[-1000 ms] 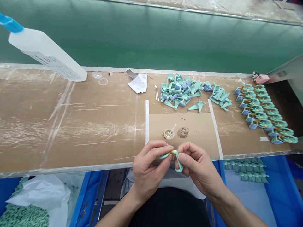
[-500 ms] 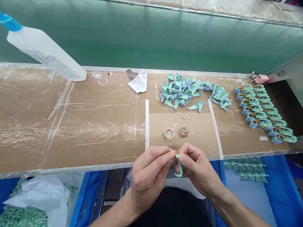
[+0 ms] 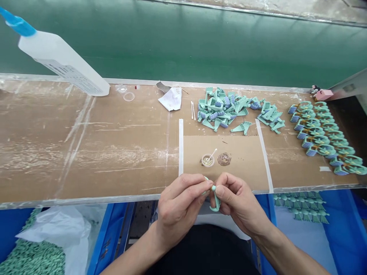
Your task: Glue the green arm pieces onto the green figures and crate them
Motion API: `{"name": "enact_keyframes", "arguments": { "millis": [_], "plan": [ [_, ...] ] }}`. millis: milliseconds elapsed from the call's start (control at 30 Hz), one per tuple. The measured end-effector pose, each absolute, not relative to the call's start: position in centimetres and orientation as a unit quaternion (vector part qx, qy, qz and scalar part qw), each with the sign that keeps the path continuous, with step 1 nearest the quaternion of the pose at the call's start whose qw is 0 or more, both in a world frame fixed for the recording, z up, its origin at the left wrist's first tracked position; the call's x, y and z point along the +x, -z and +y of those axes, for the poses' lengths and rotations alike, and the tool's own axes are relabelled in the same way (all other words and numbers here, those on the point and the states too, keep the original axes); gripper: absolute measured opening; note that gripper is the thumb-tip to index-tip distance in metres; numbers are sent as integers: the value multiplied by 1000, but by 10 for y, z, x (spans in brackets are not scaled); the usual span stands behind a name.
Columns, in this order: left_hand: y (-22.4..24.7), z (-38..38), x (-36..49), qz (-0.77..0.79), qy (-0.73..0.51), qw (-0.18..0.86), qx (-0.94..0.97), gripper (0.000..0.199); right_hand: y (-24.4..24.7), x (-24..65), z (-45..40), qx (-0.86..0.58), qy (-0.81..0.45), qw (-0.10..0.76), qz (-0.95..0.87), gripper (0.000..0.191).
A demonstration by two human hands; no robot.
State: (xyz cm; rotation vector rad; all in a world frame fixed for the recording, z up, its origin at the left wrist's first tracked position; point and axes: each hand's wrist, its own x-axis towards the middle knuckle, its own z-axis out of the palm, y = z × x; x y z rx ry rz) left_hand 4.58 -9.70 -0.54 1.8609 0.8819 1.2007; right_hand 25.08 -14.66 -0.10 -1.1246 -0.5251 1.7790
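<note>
My left hand [image 3: 177,208] and my right hand [image 3: 239,202] are close together, both pinching a green plastic loop [image 3: 215,204] up near my body so I can see it. It sits just over the table's front edge [image 3: 86,199]. A little cup [image 3: 208,160] is just ahead, within easy reach, and a green pile [image 3: 220,109] lies farther up the frame.

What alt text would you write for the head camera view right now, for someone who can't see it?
The left hand and right hand pinch a mint-green plastic loop at the bench's near edge. Beyond them on the cardboard-covered bench sit a small cup holding a white stick, a heap of mint-green parts, and rows of blue-ended pieces.
</note>
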Motion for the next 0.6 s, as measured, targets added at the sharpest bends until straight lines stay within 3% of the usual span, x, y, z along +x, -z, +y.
{"name": "enact_keyframes", "arguments": {
  "millis": [233, 367, 467, 600],
  "plan": [
    [2, -96, 46, 376, -468, 534, 595, 17, -17, 241, -155, -556, -614, 450, -334, 39],
    [7, -95, 49, 358, -471, 646, 482, 3, -28, 233, -159, -567, -531, 454, -436, 22],
    [9, -91, 52, 284, -469, 777, 309, 20, -31, 232, -160, -556, -446, 476, -515, 7],
    [9, -89, 55, 199, -438, 868, 123, 33, -33, 232, -158, -534, -375, 502, -567, 24]
  ]
}}
